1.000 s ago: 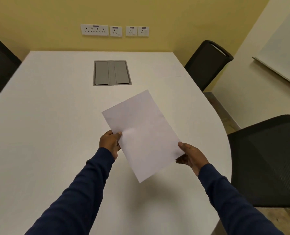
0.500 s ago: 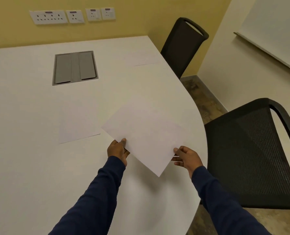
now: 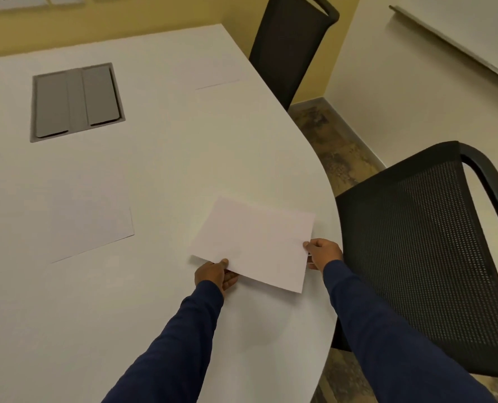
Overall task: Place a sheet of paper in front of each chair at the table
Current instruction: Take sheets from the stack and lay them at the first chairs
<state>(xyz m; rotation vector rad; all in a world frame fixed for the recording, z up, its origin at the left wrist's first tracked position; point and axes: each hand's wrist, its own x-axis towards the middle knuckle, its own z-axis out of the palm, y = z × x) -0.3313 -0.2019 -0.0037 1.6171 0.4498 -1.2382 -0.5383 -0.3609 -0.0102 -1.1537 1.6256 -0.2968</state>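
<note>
Fingers (image 3: 309, 245) pinching flat rectangular sheet (image 3: 253, 242), mesh chair (image 3: 416, 242)

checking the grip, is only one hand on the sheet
No, the left hand and right hand each pinch the sheet.

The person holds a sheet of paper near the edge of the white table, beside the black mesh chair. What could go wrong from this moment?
1. The held sheet, pinched by the left hand and the right hand, is close to the curved edge of the table. If it is released there, a corner may overhang and it could slip off toward the near chair.
2. It is turned at an angle to that edge, so it may land crooked.
</note>
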